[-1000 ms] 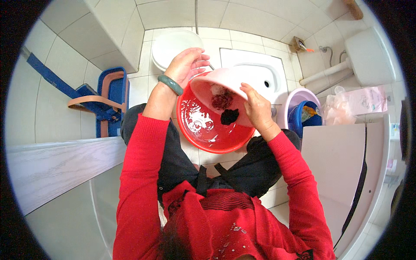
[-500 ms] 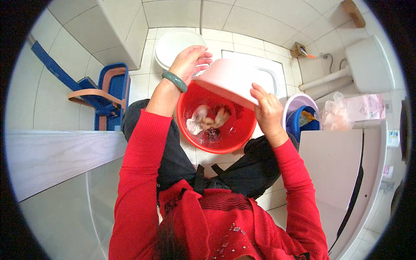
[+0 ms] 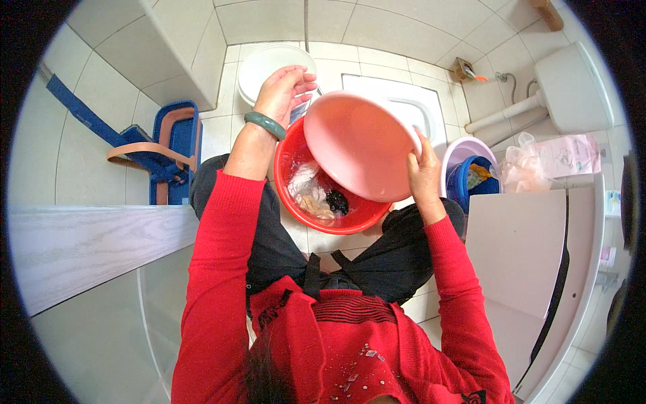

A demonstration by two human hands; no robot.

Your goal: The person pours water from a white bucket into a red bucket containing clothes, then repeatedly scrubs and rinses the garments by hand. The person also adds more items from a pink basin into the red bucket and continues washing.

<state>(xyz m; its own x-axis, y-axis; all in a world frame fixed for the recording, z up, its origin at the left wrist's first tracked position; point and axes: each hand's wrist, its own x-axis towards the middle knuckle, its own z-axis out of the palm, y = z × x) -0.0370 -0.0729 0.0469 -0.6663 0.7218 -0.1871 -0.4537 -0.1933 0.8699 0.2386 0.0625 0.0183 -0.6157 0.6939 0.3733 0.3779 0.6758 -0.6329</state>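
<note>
I see the right hand closed on the pink basin's rim, probably supporting its tilt over the red tub holding light and dark items. Left hand: half open, seemingly empty, near the rim.

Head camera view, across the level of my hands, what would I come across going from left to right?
Blue bucket, your left hand, tilted pink basin, your right hand gripping its rim, lilac basin, plastic bag, pink package.
</note>
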